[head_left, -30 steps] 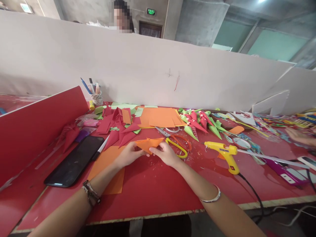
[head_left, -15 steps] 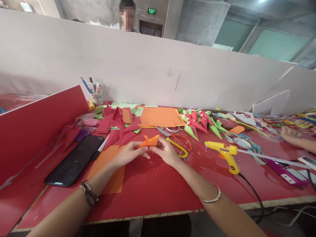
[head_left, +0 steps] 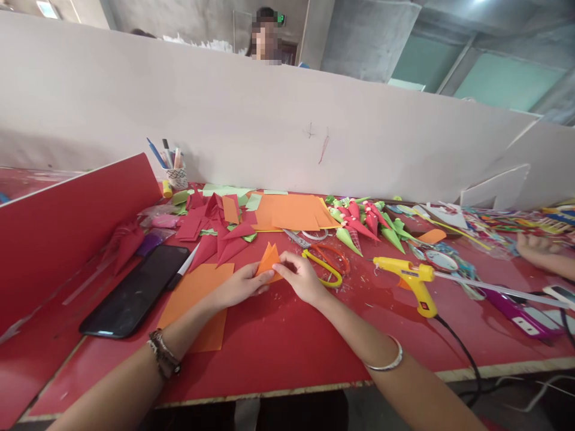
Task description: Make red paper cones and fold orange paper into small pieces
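Between my hands is a small piece of folded orange paper [head_left: 268, 258], its pointed tips facing up and away. My left hand [head_left: 245, 282] pinches its left and lower side. The fingers of my right hand [head_left: 299, 275] are closed on its right edge. Both hands are just above the red tabletop. A flat orange sheet [head_left: 204, 299] lies partly under my left forearm. Scissors with orange and yellow handles [head_left: 327, 272] rest just beyond my right hand.
A yellow glue gun [head_left: 411, 278] with its cord lies to the right. Red and green paper cones [head_left: 359, 224], orange sheets [head_left: 287, 211] and red paper pieces [head_left: 218, 224] sit along the back. A phone [head_left: 137, 293] lies left. Another person's hand [head_left: 536, 248] rests at far right.
The orange paper has turned in my hands, its points now upright rather than sideways. My right hand has shifted slightly left. The person behind the partition has moved right.
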`<state>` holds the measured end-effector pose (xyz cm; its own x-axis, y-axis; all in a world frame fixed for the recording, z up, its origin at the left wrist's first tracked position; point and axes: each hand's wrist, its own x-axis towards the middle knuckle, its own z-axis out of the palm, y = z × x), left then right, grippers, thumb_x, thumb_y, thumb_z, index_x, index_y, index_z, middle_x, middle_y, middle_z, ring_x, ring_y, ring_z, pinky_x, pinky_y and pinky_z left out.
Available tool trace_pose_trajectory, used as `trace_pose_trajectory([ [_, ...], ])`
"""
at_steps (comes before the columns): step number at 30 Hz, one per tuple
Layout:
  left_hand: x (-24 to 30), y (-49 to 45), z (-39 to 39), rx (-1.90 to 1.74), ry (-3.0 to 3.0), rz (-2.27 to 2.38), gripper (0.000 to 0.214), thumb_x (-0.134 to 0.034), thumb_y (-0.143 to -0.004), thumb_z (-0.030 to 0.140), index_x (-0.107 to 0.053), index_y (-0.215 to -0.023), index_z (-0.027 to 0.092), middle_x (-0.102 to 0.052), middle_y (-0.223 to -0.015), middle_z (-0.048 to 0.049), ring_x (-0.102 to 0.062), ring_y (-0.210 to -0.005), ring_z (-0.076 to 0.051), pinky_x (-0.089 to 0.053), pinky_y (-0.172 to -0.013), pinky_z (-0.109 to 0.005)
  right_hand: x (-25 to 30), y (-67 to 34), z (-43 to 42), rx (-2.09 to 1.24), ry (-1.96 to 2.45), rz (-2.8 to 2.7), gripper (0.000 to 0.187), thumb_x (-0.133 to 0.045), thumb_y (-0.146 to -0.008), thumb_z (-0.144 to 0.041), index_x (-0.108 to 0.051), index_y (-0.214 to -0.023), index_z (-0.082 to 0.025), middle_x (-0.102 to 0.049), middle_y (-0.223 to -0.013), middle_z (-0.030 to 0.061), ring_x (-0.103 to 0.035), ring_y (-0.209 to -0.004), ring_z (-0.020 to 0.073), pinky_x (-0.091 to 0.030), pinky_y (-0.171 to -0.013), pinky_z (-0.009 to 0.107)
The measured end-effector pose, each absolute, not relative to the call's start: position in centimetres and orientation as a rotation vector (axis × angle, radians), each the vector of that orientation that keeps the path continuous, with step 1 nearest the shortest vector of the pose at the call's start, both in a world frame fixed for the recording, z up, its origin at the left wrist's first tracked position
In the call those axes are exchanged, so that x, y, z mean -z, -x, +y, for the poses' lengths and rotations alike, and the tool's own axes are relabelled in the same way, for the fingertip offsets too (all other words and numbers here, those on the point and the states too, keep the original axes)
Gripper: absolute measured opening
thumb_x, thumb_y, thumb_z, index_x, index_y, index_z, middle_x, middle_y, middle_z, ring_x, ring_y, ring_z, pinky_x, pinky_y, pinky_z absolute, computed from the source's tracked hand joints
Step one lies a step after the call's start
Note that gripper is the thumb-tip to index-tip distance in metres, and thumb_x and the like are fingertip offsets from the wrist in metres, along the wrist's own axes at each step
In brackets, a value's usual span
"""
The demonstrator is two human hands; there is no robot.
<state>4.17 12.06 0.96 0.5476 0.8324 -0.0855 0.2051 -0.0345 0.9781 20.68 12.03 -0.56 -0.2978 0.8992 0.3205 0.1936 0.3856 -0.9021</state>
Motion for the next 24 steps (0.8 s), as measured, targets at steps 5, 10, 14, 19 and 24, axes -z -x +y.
trace_pose_trajectory([
  [5,-0.3,-4.8,11.9,-0.762,-1.362,0.944,0.030,-0.057,-0.070,0.048,-0.054,-0.074,0.019,-0.053,-0.072,0.0016,-0.050,-0.066,-0.011,-0.044,-0.057,-0.018,0.8,-20.5,12.0,-0.999,0.962,-1.690,0.023,-0.048,-0.080,-0.036,-0.043,-0.065,-0.020,-0.040,-0.061,-0.0044,-0.040,-0.056,0.0096,-0.034,-0.054,0.022],
  [10,0.1,-4.6,12.1,-0.735,-1.368,0.925,0.033,-0.051,-0.074,0.050,-0.053,-0.087,0.020,-0.056,-0.086,0.0001,-0.053,-0.081,-0.013,-0.047,-0.070,-0.023,0.8,-20.5,12.1,-1.219,0.965,-1.517,0.022,-0.052,-0.078,-0.039,-0.042,-0.090,-0.023,-0.048,-0.059,-0.0070,-0.044,-0.046,0.0079,-0.040,-0.049,0.022],
  [14,0.0,-4.5,12.2,-0.754,-1.447,0.896,0.032,-0.046,-0.079,0.049,-0.049,-0.080,0.018,-0.052,-0.070,0.0035,-0.049,-0.063,-0.008,-0.044,-0.059,-0.018,0.8,-20.7,12.1,-1.356,0.954,-1.572,0.025,-0.044,-0.082,-0.045,-0.042,-0.086,-0.020,-0.048,-0.047,-0.0083,-0.042,-0.036,0.0066,-0.033,-0.038,0.018],
  [19,-0.3,-4.4,12.3,-0.705,-1.553,0.886,0.036,-0.038,-0.082,0.050,-0.044,-0.070,0.017,-0.046,-0.051,0.0066,-0.038,-0.039,-0.005,-0.033,-0.041,-0.018,1.1,-20.8,12.2,-1.414,0.960,-1.693,0.038,-0.034,-0.085,-0.050,-0.048,-0.072,-0.017,-0.049,-0.045,-0.0048,-0.042,-0.034,0.0064,-0.030,-0.034,0.018],
  [24,-0.4,-4.4,12.5,-0.669,-1.565,0.832,0.042,-0.036,-0.082,0.050,-0.052,-0.069,0.014,-0.057,-0.062,-0.0010,-0.049,-0.044,-0.008,-0.041,-0.050,-0.022,0.9,-20.9,12.1,-1.328,0.986,-1.762,0.036,-0.038,-0.085,-0.048,-0.048,-0.068,-0.017,-0.052,-0.053,-0.0029,-0.040,-0.037,0.0056,-0.029,-0.036,0.018],
])
